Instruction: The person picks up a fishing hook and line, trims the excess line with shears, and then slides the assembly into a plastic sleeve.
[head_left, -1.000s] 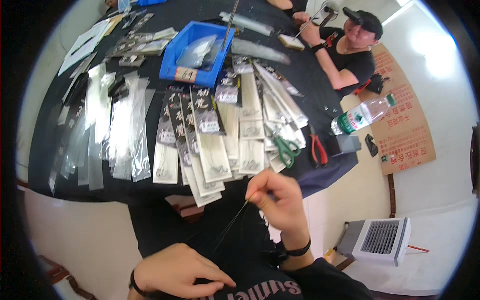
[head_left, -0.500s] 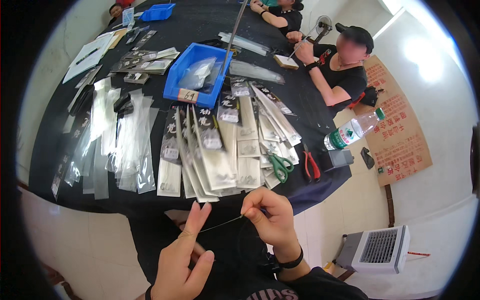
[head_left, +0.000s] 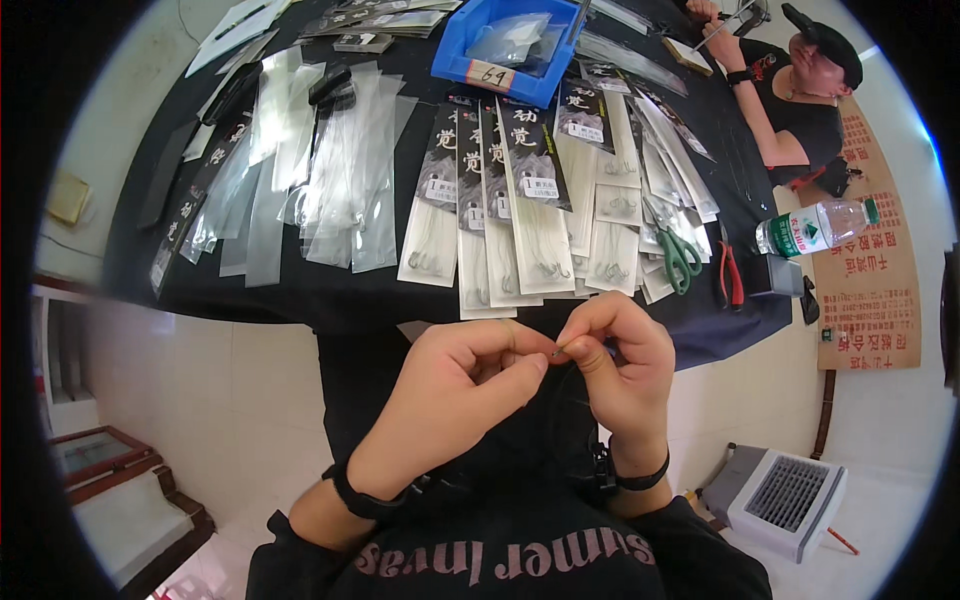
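Observation:
Close together in front of my chest, my two hands work at a tiny dark piece at the end of a thin line [head_left: 557, 352]. My right hand [head_left: 628, 375] pinches it between thumb and forefinger. My left hand [head_left: 465, 380] is closed, its fingers curled and its forefinger and thumb reaching that pinch; most of the line is hidden by the fingers. Just beyond, on the black-covered table [head_left: 300, 298], lie several narrow packets [head_left: 530, 200] with black tops and white cards carrying fish hooks. Green-handled scissors [head_left: 680, 262] and red-handled pliers [head_left: 731, 270] lie right of them.
Clear plastic sleeves [head_left: 350, 190] cover the table's left side. A blue bin [head_left: 510, 45] holding small bags stands behind the packets. A water bottle [head_left: 815, 228] is near the right edge. Across the table sits a person [head_left: 800, 100] in a black cap. An air cooler [head_left: 785, 495] stands at lower right.
My left hand has turned and curled its stretched fingers, coming up to my right hand. The line stretched between them is now mostly hidden. The view has tilted down, shifting the table upward.

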